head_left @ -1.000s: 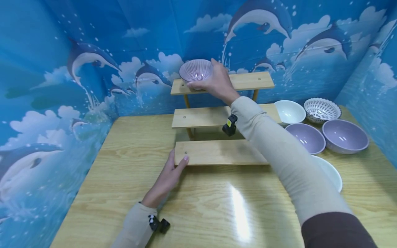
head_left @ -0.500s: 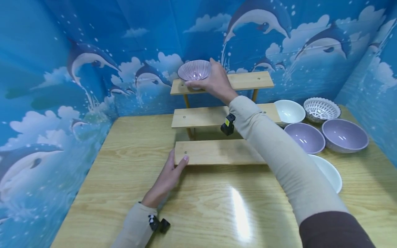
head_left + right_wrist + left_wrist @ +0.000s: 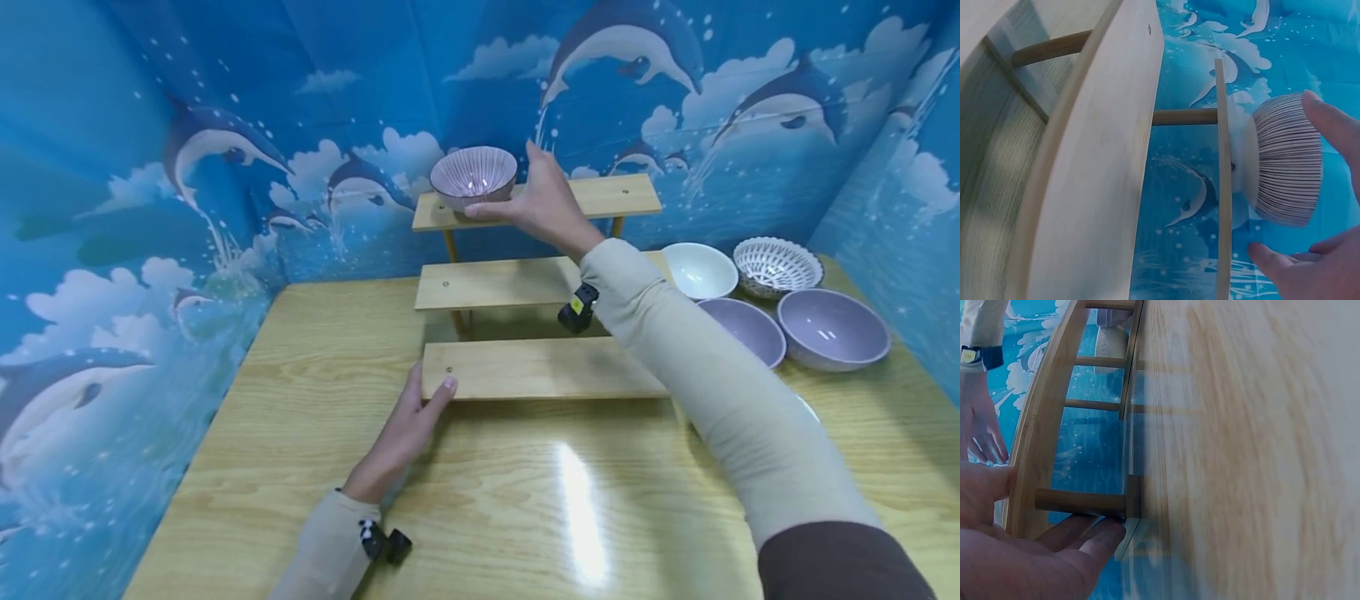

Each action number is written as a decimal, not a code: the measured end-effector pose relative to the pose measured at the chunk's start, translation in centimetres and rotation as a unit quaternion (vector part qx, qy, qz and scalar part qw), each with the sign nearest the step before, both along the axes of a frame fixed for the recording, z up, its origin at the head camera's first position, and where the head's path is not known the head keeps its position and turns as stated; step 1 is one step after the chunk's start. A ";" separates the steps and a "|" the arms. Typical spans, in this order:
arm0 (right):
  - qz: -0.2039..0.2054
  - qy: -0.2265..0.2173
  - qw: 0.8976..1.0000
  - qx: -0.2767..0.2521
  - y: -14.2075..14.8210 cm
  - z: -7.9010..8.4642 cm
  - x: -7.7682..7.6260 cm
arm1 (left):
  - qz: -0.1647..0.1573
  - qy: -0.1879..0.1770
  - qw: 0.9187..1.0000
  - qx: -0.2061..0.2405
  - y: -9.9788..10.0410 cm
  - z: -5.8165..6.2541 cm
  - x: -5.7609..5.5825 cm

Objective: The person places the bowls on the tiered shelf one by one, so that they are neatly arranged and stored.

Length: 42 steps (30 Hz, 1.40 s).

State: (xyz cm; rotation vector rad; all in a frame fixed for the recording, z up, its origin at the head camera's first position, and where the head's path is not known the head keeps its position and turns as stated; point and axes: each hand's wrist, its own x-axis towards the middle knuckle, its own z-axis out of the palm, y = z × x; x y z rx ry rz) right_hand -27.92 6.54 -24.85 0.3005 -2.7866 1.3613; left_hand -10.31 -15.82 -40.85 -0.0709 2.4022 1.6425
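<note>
A purple-striped bowl (image 3: pixel 474 173) stands upright on the left end of the top board of a three-tier wooden shelf (image 3: pixel 547 371). To its right is my right hand (image 3: pixel 551 204), thumb and fingers spread; the thumb overlaps the foot of the bowl in the head view. In the right wrist view, a gap shows between the fingertips and the striped wall of the bowl (image 3: pixel 1288 159). My left hand (image 3: pixel 401 433) grips the left end of the lowest board, thumb on top. Its fingers reach underneath, beside a short wooden leg (image 3: pixel 1079 503).
Right of the shelf stand a pale bowl (image 3: pixel 701 271), a white openwork bowl (image 3: pixel 778 265) and two purple bowls, one larger (image 3: pixel 832 333). Another pale bowl is mostly hidden by the right sleeve. A dolphin-print backdrop (image 3: pixel 360 75) rises behind the table (image 3: pixel 315 350).
The right hand has let go of the striped bowl, its fingers moving off to the right. The bowl shifted slightly left earlier and now stays put. The left hand has not moved.
</note>
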 end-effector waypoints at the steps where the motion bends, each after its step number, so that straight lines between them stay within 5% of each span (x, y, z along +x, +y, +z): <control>1: -0.001 0.000 1.000 -0.001 0.2 0.0 0.2 | 0.001 -0.001 1.000 0.001 0.0 0.0 -0.1; 11: 0.000 -0.008 1.000 -0.007 2.9 0.3 2.7 | 0.009 -0.001 1.000 0.002 0.1 -0.1 -0.2; 28: 0.003 0.014 0.999 -0.045 9.7 0.1 9.5 | 0.010 -0.009 1.000 0.000 0.0 -0.2 0.0; 42: -0.041 0.018 0.998 -0.044 15.3 -2.2 14.7 | 0.005 -0.008 1.000 0.003 -0.1 -0.1 0.1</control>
